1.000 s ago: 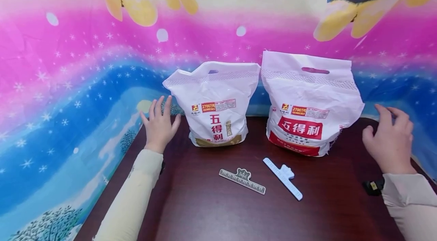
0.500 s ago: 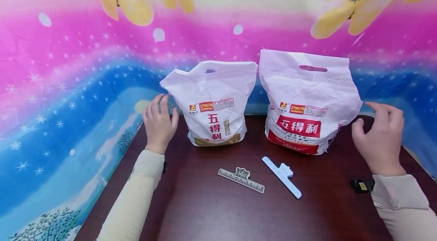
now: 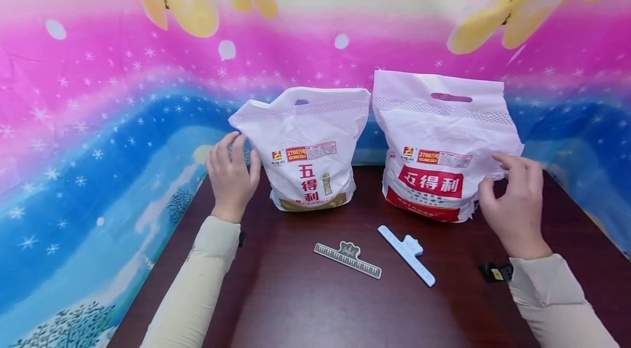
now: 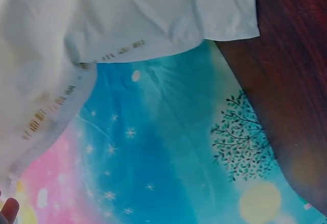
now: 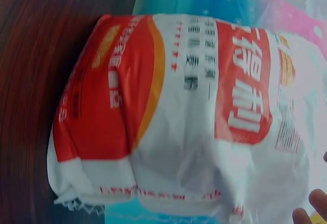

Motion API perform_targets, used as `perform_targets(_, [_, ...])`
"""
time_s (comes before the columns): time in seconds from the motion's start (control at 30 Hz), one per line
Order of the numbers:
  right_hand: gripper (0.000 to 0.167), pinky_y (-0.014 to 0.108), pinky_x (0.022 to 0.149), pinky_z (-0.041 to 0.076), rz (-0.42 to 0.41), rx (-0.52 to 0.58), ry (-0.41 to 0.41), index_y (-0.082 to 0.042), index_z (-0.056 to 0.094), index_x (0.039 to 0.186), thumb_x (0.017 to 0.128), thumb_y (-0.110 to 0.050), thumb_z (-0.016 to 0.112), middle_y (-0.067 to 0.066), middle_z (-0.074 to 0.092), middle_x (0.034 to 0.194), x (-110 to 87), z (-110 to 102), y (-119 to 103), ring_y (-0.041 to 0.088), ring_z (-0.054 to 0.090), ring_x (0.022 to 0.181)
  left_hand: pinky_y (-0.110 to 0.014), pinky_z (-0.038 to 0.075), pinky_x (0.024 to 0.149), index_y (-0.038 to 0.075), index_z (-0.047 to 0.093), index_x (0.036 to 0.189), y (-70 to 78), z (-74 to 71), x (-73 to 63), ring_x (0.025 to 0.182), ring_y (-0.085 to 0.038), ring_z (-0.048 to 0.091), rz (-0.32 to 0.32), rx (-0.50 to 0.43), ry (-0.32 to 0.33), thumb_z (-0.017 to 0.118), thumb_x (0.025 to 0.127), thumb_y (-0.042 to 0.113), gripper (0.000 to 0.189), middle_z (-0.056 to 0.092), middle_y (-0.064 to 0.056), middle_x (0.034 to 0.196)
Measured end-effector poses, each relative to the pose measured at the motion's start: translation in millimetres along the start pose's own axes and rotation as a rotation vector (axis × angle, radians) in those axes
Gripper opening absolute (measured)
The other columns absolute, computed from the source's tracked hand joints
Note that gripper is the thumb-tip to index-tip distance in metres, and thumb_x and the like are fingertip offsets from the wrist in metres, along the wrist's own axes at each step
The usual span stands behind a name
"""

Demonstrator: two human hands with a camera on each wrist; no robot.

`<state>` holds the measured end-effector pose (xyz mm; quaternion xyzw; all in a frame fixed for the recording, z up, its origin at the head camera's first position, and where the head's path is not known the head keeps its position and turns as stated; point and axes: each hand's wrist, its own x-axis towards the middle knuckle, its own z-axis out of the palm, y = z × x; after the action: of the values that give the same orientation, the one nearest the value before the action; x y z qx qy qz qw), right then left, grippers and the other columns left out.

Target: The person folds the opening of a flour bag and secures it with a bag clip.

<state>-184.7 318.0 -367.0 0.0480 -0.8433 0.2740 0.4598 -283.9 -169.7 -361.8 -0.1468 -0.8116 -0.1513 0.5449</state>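
Note:
Two white flour bags with cut-out handles stand upright side by side in the head view. The left bag (image 3: pixel 310 134) has red lettering and a gold band at its base; the right bag (image 3: pixel 443 129) bears a red label and a red base. My left hand (image 3: pixel 229 181) is beside the left bag's left edge, fingers slightly bent, holding nothing. At the right bag's lower right side, my right hand (image 3: pixel 517 208) overlaps the edge with loosely bent fingers. Only a left fingertip (image 4: pixel 9 209) and a few right fingertips (image 5: pixel 318 203) show in the wrist views.
In front of the bags, a dark ruler-shaped clip (image 3: pixel 348 259) and a light blue one (image 3: pixel 407 255) lie on the dark wooden table (image 3: pixel 315 315). A colourful printed cloth (image 3: pixel 123 134) hangs behind and around the table's far edges.
My right hand has moved left, from away from the right bag to its edge. The left hand's spread fingers have drawn together and bent slightly beside the left bag.

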Motion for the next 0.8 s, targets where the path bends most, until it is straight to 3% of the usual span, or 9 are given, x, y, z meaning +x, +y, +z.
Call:
perform_targets(0.2, [0.047,0.002,0.089,0.028,0.039,0.034,-0.035,0.002,0.053,0.134,0.088,0.001,0.062,0.029,0.046,0.128,-0.8,6.7,-12.0,0.038,0.050,0.115,-0.061,0.042,0.091,0.005,0.053,0.126,9.5,-1.4,6.8,0.113,-0.042,0.052,0.039,-0.026,0.042,0.056,0.100,0.020,0.030,0.052,-0.018,0.133])
perform_targets(0.5, [0.045,0.002,0.089,0.033,0.065,0.106,-0.032,0.000,0.054,0.133,0.089,0.002,0.065,0.025,0.049,0.129,0.6,17.6,-23.3,0.031,0.054,0.112,-0.059,0.043,0.092,0.005,0.054,0.123,30.1,-5.8,22.6,0.112,-0.041,0.053,0.112,-0.064,0.076,0.055,0.099,0.023,0.030,0.054,-0.018,0.129])
perform_targets(0.8, [0.043,0.005,0.091,0.039,0.097,0.174,-0.027,0.000,0.055,0.133,0.092,-0.002,0.067,0.022,0.051,0.128,3.3,27.6,-36.8,0.010,0.052,0.110,-0.056,0.047,0.090,0.006,0.054,0.125,50.8,-14.0,37.4,0.111,-0.039,0.055,0.169,-0.086,0.070,0.057,0.097,0.021,0.032,0.055,-0.017,0.127])
